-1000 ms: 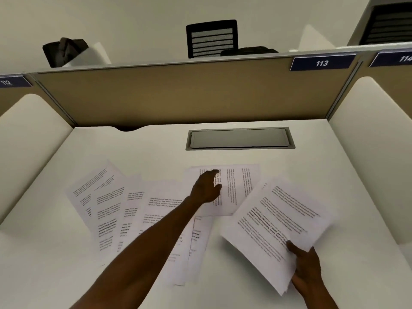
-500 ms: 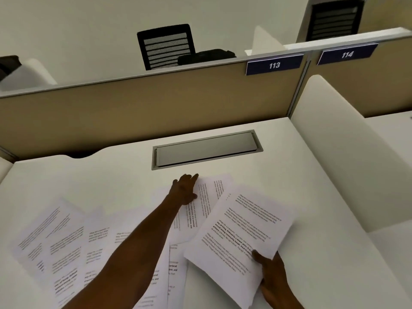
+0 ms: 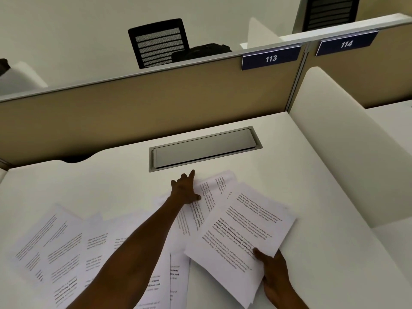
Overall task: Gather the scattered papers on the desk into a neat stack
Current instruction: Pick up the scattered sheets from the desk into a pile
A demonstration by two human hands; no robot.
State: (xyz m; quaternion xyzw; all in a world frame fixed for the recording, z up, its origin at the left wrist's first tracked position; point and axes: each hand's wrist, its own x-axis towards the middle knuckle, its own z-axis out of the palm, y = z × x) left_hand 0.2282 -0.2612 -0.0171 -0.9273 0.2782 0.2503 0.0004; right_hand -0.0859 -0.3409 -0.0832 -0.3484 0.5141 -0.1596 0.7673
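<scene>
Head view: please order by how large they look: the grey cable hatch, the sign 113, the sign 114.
1. grey cable hatch
2. and 3. sign 113 and sign 114 look about alike; I do not rank them.

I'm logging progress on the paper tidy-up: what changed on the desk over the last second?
The left hand stayed pressed on the far sheet and dragged it nearer the held stack, which now overlaps it. The camera also swung left, shifting everything in view. Unchanged: the right hand grips the stack by its near corner, and the fanned sheets at left lie untouched.
</scene>
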